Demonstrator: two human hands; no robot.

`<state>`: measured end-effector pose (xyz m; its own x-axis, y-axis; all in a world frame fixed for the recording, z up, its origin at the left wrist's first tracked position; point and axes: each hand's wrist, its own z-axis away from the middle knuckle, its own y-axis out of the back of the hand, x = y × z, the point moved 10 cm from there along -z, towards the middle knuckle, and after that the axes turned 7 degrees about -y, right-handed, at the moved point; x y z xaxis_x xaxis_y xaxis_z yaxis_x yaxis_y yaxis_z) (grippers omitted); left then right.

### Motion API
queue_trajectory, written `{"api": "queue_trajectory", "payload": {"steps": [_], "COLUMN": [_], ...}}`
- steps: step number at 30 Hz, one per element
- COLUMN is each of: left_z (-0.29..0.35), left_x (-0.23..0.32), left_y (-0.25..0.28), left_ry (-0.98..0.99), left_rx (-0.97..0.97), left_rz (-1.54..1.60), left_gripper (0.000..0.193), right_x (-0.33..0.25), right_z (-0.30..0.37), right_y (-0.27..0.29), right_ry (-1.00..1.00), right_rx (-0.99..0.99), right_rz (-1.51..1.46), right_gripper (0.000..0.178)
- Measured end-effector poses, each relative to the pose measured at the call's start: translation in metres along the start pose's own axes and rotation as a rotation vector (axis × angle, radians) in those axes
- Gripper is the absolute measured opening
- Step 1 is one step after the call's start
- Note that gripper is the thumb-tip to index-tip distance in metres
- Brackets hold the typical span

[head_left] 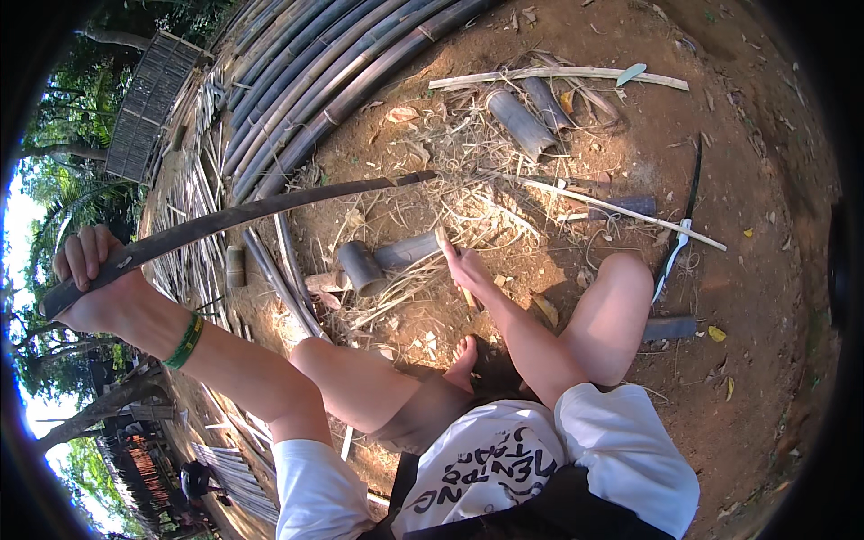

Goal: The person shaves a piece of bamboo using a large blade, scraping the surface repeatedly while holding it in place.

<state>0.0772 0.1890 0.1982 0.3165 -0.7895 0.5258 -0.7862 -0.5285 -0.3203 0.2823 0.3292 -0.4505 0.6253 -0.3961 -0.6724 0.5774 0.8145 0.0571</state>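
Note:
A long, dark-skinned bamboo strip (270,204) slants across the view, and my left hand (94,279) grips its near end, raised at the far left. Its other end reaches the shavings in the middle of the ground. My right hand (466,267) is closed around a short, light wooden handle (441,236) that shows above and below the fist; whether a blade belongs to it I cannot make out. Just left of that hand lie a bamboo tube section (407,249) and a short, dark bamboo piece (362,268) touching it.
Long bamboo poles (342,85) lie stacked at the far left. Beyond my right hand are bamboo shavings (477,193), cut tubes (522,124) and a pale split strip (621,211). A thin, dark, curved thing with a white middle (682,236) lies right of my knee.

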Motion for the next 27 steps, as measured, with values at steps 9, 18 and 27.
{"api": "queue_trajectory", "payload": {"steps": [9,18,27], "left_z": [0.015,0.046,0.057], "left_x": [-0.014,-0.018,-0.023], "left_y": [-0.037,-0.105,-0.149], "left_ry": [0.166,0.292,0.333], "left_rx": [-0.291,-0.761,-0.98], "left_rz": [0.189,0.763,0.86], "left_gripper": [0.034,0.036,0.037], "right_x": [-0.004,-0.03,-0.17], "right_z": [-0.006,0.038,0.24], "right_y": [0.008,0.03,0.016], "right_ry": [0.202,0.274,0.722], "right_rx": [0.173,0.11,-0.132], "right_rz": [0.197,-0.196,-0.119], "right_gripper": [0.066,0.064,0.054]}}
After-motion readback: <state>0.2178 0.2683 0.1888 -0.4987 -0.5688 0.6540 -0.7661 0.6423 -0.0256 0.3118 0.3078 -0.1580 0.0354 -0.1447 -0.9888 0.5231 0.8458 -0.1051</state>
